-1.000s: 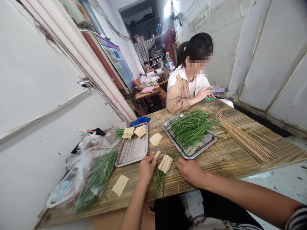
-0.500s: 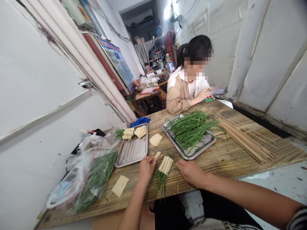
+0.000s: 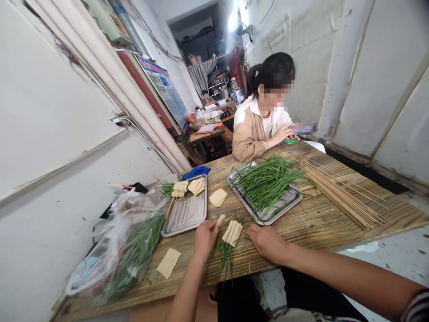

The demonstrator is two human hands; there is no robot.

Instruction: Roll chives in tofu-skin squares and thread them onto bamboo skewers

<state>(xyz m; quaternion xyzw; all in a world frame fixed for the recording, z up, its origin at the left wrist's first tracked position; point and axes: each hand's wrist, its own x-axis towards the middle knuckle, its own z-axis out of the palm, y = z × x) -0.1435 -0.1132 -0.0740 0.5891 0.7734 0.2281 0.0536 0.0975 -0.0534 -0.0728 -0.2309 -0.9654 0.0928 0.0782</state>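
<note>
1. Hands: set apart at the near edge of the wooden table (image 3: 311, 232), each closed on its own item. Left hand (image 3: 205, 237) pinches a pale roll (image 3: 221, 219); right hand (image 3: 266, 241) grips the right end of a wooden skewer (image 3: 246, 231).
2. Workpiece: located between the hands. Pale rolls sit side by side on the skewer as a threaded group (image 3: 232, 233); green stalks (image 3: 226, 259) hang from it toward the near edge.
3. Step in hand (judged): adding the pinched roll to the skewer. Whether the tip has entered it cannot be told at this size.
4. Next move calls for (judged): align the roll with the tip, hold its wrap closed, and push the skewer leftward through it without splitting the sheet.
5. Supply, far side: loose greens (image 3: 264, 181) in the right tray (image 3: 291, 203); a sheet stack (image 3: 217, 197) between the trays; a skewer bundle (image 3: 342, 192) at far right.
6. Left side: the left tray (image 3: 196, 212) bears a loaded group (image 3: 180, 188) and more sheets; a single sheet (image 3: 169, 263) lies nearer.
</note>
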